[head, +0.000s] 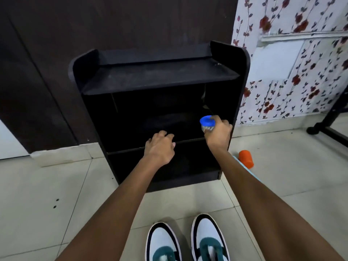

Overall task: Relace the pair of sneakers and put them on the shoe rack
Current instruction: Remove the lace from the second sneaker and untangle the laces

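Rack [160, 76]: black, 3 levels, standing on the floor against a dark wall; top shelf bare, inner levels too dark to read fully.
Sneakers [209, 240]: 2, white with black trim and teal at the lacing, side by side on the floor at the bottom edge of view, toes pointing at the rack; whether laces are in cannot be told, since the frame cuts them off.
Left hand [160, 147]: fingers curled loosely over the front edge of the middle shelf, palm down, holding nothing.
Right hand [218, 134]: closed around a small clear jar [207, 125] with a blue lid, at the right end of the middle shelf opening.
Cup [245, 159]: orange, lying on the floor just right of the rack base.
Key relation: the sneakers lie behind both hands, close to the person, long axes running toward the rack; both hands are out at the rack, well apart from the shoes. The left hand is free and sits nearer the left shoe; the right is occupied.
Stage, as judged: the shelf seems to be getting cleared; the shoes are not yet on it.
Next need: the jar must go somewhere before the right hand can take a shoe.
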